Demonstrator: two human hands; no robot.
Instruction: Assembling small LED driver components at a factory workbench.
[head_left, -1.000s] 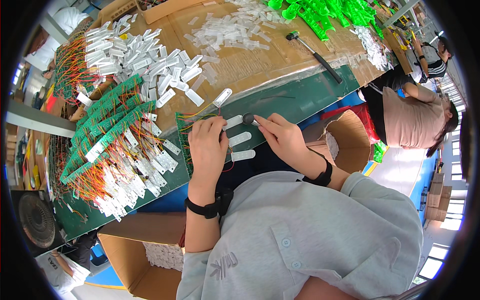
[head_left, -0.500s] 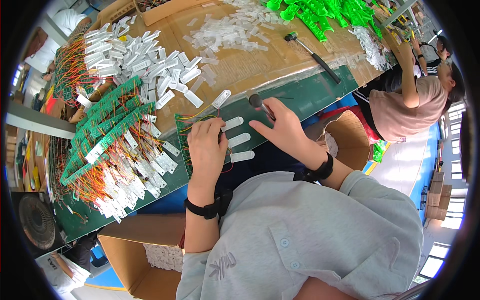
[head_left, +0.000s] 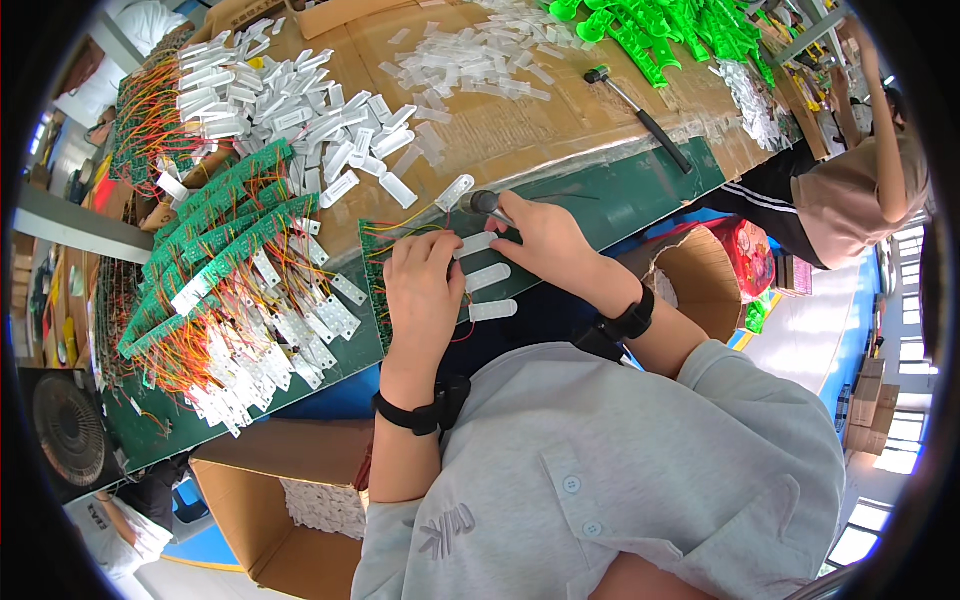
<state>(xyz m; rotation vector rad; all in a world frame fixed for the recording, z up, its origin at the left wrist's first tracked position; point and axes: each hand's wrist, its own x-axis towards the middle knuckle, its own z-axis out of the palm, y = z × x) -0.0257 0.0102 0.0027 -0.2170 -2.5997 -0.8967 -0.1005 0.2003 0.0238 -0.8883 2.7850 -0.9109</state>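
The worker's right hand [head_left: 548,238] is curled closed around a dark round-headed tool [head_left: 487,203], its head up just beyond the topmost of three white plastic strips [head_left: 475,244], which jut out side by side at the near edge of the green tabletop [head_left: 610,192]. The left hand [head_left: 420,280] bends half closed over their inner ends, beside a green circuit board [head_left: 373,270], though I can't tell whether it's pinching anything underneath. Farther back, a black-handled hammer [head_left: 648,122] lies across the cardboard sheet [head_left: 540,125].
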